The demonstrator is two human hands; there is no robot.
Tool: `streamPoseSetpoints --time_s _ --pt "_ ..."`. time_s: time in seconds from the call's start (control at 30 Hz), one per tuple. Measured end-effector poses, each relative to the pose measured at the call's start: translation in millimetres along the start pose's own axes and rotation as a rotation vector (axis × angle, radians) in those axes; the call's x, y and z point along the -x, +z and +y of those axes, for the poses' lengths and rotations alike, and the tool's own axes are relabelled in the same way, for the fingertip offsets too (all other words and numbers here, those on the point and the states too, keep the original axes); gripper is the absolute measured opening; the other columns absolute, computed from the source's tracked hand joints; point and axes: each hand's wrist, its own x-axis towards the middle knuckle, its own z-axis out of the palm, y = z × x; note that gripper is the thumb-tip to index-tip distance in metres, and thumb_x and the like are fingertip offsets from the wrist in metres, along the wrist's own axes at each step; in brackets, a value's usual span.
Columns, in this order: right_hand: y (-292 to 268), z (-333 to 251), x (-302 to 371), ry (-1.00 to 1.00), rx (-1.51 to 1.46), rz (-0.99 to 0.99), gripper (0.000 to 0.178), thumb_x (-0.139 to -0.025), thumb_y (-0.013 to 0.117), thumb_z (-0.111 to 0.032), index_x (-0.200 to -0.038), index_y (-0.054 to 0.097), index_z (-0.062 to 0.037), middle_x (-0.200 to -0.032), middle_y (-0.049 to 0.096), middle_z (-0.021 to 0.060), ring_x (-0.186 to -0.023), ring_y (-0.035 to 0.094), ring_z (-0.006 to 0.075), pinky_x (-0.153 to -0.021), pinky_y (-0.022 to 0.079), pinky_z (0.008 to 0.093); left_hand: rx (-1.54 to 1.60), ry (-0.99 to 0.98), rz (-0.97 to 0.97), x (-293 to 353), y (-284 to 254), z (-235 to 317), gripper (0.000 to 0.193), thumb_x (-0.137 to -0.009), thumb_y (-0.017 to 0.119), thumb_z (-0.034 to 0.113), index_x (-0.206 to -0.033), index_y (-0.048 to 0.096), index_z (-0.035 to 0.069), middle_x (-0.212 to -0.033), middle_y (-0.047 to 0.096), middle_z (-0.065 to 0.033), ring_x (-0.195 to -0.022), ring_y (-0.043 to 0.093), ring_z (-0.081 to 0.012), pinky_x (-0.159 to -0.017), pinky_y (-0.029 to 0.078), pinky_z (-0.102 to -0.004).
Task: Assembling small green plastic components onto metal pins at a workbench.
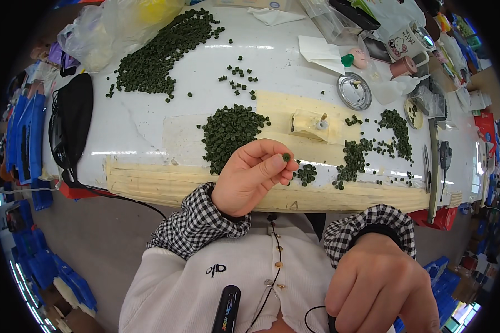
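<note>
Between the thumb and fingertips of my left hand (250, 176) is a small dark green plastic part (286, 157), round with a lighter centre. This hand is closed in a pinch above the table's front edge. Right behind it lies a dense heap of the same green parts (228, 130). My right hand (380, 286) is raised at the lower right, off the table, back of the hand showing. Its fingers curl beside a black object (331, 322) at the lower edge; their tips are out of sight, so I cannot make out what they hold.
A small taped block (310, 125) with an upright metal pin stands mid-table. More green parts (161, 55) are piled far left and scattered to the right (353, 158). A round metal lid (354, 91), black mask (72, 122), screwdriver (444, 158) and plastic bag (108, 33) lie around.
</note>
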Motion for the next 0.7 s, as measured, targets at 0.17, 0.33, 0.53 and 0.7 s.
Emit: streamPoseSetpoints --time_s 0.17,0.33,0.53,0.7 --pt "-6 -1 2 0.016 -0.045 -0.079 0.022 -0.102 0.034 -0.036 -0.099 0.052 -0.0232 -0.052 0.038 0.0039 -0.041 0.036 0.0153 -0.039 0.025 0.0285 0.044 0.029 -0.036 0 -6 -3 0.018 -0.096 0.056 0.008 -0.111 0.061 0.002 -0.099 0.067 -0.0104 -0.085 0.062 -0.0142 -0.077 0.051 -0.0271" --pt "-23 0 9 0.037 -0.128 -0.236 0.046 -0.100 0.035 -0.025 -0.058 0.027 -0.0066 -0.058 0.034 0.0130 -0.051 0.043 0.0321 -0.047 0.035 0.0416 0.047 0.029 -0.033 0 -6 -3 0.017 -0.095 0.056 0.008 -0.111 0.061 0.002 -0.099 0.067 -0.0105 -0.085 0.062 -0.0143 -0.077 0.051 -0.0273" --pt "-23 0 6 0.022 -0.099 -0.222 0.037 -0.102 0.034 -0.030 -0.071 0.040 -0.0098 -0.057 0.039 0.0105 -0.048 0.042 0.0259 -0.045 0.033 0.0361 0.048 0.040 -0.033 0 -7 -4 0.017 -0.095 0.057 0.008 -0.111 0.061 0.003 -0.099 0.067 -0.0106 -0.085 0.062 -0.0147 -0.077 0.051 -0.0276" --pt "-2 0 -1 0.003 -0.014 -0.035 0.038 -0.103 0.032 -0.041 -0.120 0.065 -0.0311 -0.049 0.042 -0.0004 -0.036 0.033 0.0070 -0.036 0.021 0.0220 0.047 0.051 -0.043 1 -7 -3 0.017 -0.095 0.057 0.008 -0.110 0.061 0.003 -0.099 0.068 -0.0105 -0.086 0.062 -0.0148 -0.077 0.051 -0.0277"
